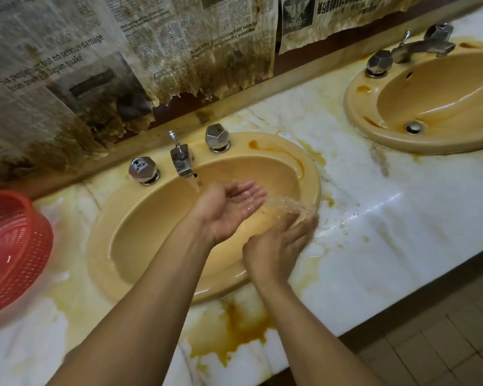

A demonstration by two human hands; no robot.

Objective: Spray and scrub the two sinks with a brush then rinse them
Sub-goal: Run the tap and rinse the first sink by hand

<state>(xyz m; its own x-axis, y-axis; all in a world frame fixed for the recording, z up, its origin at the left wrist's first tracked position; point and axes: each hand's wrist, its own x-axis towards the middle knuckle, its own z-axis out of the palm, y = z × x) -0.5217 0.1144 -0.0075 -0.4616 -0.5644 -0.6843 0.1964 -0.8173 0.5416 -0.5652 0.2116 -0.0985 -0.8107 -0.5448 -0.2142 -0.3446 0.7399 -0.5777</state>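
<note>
1. The near sink [140,218] sits in the bench [374,218] towards its left end; the far sink [402,87] sits towards the right end at the back edge. Water runs from the tap [181,160] of the near sink.
2. The left hand [229,207] is cupped palm-up under the stream, its grip wide and holding only water. The right hand [279,243] lies flat on the sink's right rim, fingers spread, holding nothing; water splashes [293,204] over it.
3. This looks like rinsing. To do it well, tip each handful towards the rim and wipe along it with the flat hand, working round so runoff falls into the bowl rather than over the bench.
4. No brush or spray bottle is in view.
5. Brown stains [234,330] mark the front edge of the bench below the sink, so the rim there likely needs care.
6. A red basket [11,246] stands at the left edge, close to the sink; the bench between the two sinks offers open room to the right.
</note>
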